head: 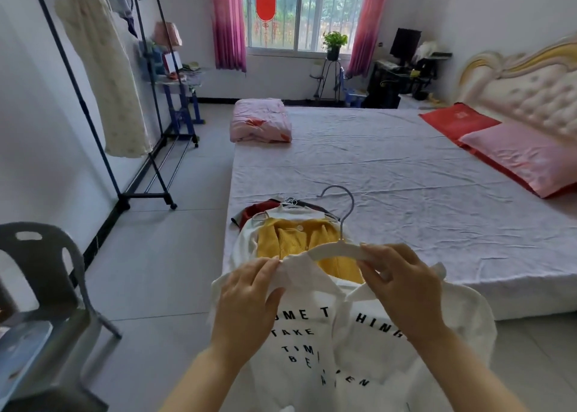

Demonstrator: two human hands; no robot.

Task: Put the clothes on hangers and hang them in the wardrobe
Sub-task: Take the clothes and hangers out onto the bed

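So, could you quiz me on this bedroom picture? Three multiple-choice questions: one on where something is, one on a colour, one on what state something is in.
1. Where does the yellow cardigan lie?
A) on the bed
B) in a laundry basket
C) in a suitcase

2. What colour is the lettering on the white shirt?
A) red
B) black
C) green

3. The white hanger is:
A) hooked on a door handle
B) tucked in a drawer
C) held in the right hand

Answers:
1 A, it lies at the bed's near corner.
2 B, the printed words are black.
3 C, the right hand grips one arm of it, while the left hand pinches the shirt.
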